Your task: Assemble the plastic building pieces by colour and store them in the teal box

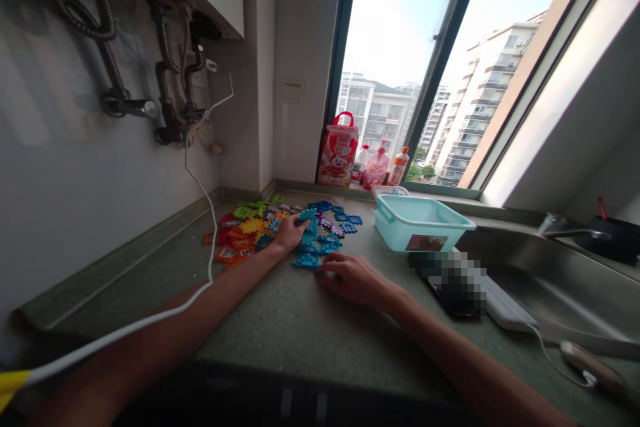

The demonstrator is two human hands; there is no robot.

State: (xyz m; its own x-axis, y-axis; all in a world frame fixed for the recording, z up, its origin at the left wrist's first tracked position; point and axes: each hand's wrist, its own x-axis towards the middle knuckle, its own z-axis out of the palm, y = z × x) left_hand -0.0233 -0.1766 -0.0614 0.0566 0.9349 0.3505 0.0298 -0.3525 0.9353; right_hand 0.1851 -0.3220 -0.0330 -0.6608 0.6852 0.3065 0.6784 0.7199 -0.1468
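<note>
Pinched between the fingers of my left hand is a light-blue toothed plastic building piece, raised at the near edge of a pile. My right hand rests low over the counter, fingers apart and bent. Its fingertips reach the right end of a flat blue building piece; I see no firm grip on it. More blue pieces lie just beyond. Left of my left hand, orange pieces, yellow ones and green pieces are heaped together.
A light-teal plastic bin stands on the counter, right of the pile. Beside the sink lie a dark phone-like object and a white power strip. A white cable crosses my left forearm. Bottles line the windowsill.
</note>
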